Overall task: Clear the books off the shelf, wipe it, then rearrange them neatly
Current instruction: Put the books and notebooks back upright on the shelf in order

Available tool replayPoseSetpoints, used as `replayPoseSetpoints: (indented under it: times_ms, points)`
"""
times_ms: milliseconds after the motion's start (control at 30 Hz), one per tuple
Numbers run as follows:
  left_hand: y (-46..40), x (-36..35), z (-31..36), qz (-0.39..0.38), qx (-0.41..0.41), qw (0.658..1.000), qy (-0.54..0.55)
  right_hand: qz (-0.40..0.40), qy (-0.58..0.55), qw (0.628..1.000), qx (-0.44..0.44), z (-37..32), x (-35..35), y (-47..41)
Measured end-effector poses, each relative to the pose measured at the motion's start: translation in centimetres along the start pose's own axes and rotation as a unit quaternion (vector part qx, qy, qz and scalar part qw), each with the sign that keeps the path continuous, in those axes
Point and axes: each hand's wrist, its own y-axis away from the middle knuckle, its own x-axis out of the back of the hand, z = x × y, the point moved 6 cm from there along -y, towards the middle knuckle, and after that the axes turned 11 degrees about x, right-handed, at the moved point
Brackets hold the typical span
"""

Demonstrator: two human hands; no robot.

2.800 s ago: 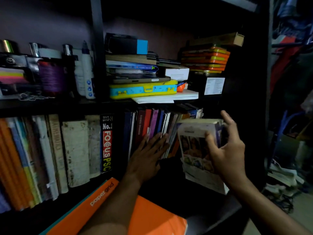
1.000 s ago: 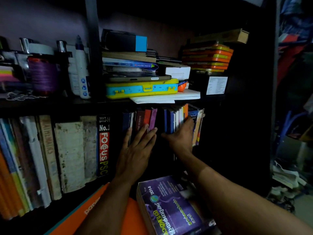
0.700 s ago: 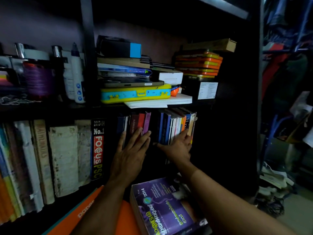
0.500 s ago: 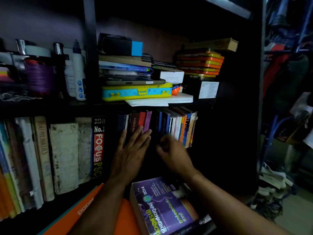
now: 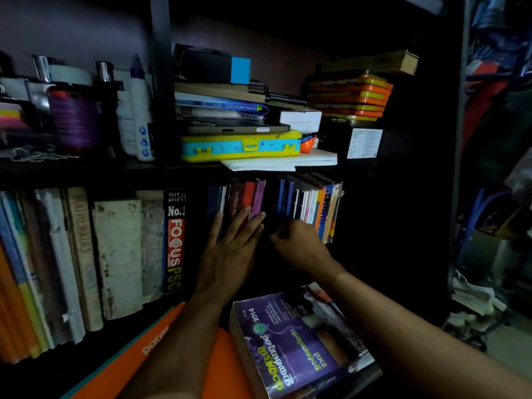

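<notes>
One head-worn wide-angle view, close to the shelf [image 5: 184, 169], looks forward and slightly down along both forearms at the books [image 5: 305, 203].

Yellow-blue case [image 5: 241, 146] under tablet [image 5: 236, 129]; white bottle [image 5: 140, 116] left.

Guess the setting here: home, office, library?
Most likely a home room, used partly for storage. A dark bookshelf holds worn upright books below; above sit mixed household items, a yellow and blue case and bottles. Loose clutter lies on the floor at right.
</notes>
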Motion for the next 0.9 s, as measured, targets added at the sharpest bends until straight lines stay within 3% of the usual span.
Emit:
replayPoseSetpoints:
  times_ms: [67,167,300,433,567,700,900]
  points:
    - [0.0,0.0,0.1,-0.005,0.0,1.0,-0.007,-0.066,0.056,0.996,0.028,0.1,0.0,-0.5]
    - [0.0,0.0,0.1,-0.005,-0.006,1.0,-0.01,-0.098,0.11,0.987,0.057,-0.3,0.6,-1.6]
    - [0.0,-0.5,0.0,-0.005,-0.006,1.0,-0.014,-0.17,0.075,0.979,0.088,-2.0,0.8,1.1]
    - [0.1,-0.5,-0.1,-0.015,-0.01,1.0,-0.016,-0.346,0.094,0.927,0.107,-3.3,1.6,10.8]
    - [-0.2,-0.3,0.1,-0.042,-0.014,0.999,-0.021,-0.297,0.119,0.935,0.151,-2.9,4.6,16.3]
    - [0.3,-0.3,0.1,-0.06,-0.018,0.997,-0.033,-0.356,0.189,0.896,0.188,-2.5,3.3,18.7]
    - [0.3,-0.2,0.0,-0.055,-0.016,0.998,-0.027,-0.348,0.232,0.884,0.211,-3.0,3.4,17.2]
